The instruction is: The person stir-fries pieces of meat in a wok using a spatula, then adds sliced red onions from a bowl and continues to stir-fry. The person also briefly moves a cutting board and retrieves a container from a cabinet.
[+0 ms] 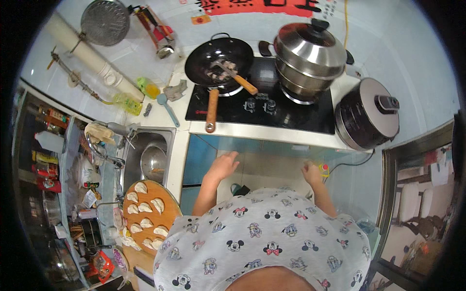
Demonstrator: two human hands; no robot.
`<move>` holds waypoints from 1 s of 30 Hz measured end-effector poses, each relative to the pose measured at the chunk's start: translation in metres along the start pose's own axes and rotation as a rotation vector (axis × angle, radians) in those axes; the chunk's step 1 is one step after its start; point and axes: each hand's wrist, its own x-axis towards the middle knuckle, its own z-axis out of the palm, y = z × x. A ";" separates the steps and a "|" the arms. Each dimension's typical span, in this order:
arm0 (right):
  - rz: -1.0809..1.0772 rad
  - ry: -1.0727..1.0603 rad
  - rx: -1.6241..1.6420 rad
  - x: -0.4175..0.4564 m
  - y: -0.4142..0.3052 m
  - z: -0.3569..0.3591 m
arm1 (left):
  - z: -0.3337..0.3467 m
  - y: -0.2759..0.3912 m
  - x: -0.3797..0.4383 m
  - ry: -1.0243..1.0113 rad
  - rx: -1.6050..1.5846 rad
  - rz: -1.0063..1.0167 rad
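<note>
My left hand [224, 166] hangs in front of the counter edge, below the wok's wooden handle [212, 109], with its fingers apart and nothing in it. Lower on the right, my right hand [312, 172] is loosely curled near a small yellow-and-red item [323, 170]; I see nothing held in it. Before me, a black wok [204, 62] stands on the left burner of the black glass cooktop [291, 118]. Chopped food [230, 66] lies in it, and a wooden-handled spatula [244, 83] leans across its rim. A lidded steel steamer pot [309, 51] stands on the right burner.
An electric cooker [371, 112] occupies the counter's right end. Left of me are a steel sink [169, 136] holding a metal bowl [151, 160], and a round wooden board [167, 214] with several dumplings [145, 207]. A teal spoon [169, 111] and bottles [127, 104] stand near the wall.
</note>
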 end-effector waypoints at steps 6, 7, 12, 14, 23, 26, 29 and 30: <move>-0.192 0.197 0.637 0.066 -0.153 0.002 | -0.033 -0.057 -0.047 0.166 -0.322 -0.038; -0.182 0.209 0.790 0.077 -0.175 0.003 | -0.035 -0.064 -0.054 0.201 -0.409 -0.046; -0.218 0.370 0.725 0.123 -0.272 -0.051 | -0.047 -0.088 -0.068 0.356 -0.577 -0.157; -0.324 0.421 0.460 0.150 -0.291 -0.066 | -0.063 -0.082 -0.059 0.371 -0.643 -0.180; -0.503 0.146 -0.132 0.208 -0.351 -0.077 | -0.092 -0.059 0.003 0.488 -0.626 -0.016; -0.602 0.149 0.059 0.208 -0.352 -0.080 | -0.092 -0.052 0.023 0.518 -0.653 -0.040; -0.449 0.026 0.265 0.169 -0.347 -0.111 | -0.100 -0.044 0.037 0.525 -0.674 -0.062; -0.399 -0.040 0.298 0.160 -0.349 -0.120 | -0.101 -0.043 0.042 0.518 -0.703 -0.087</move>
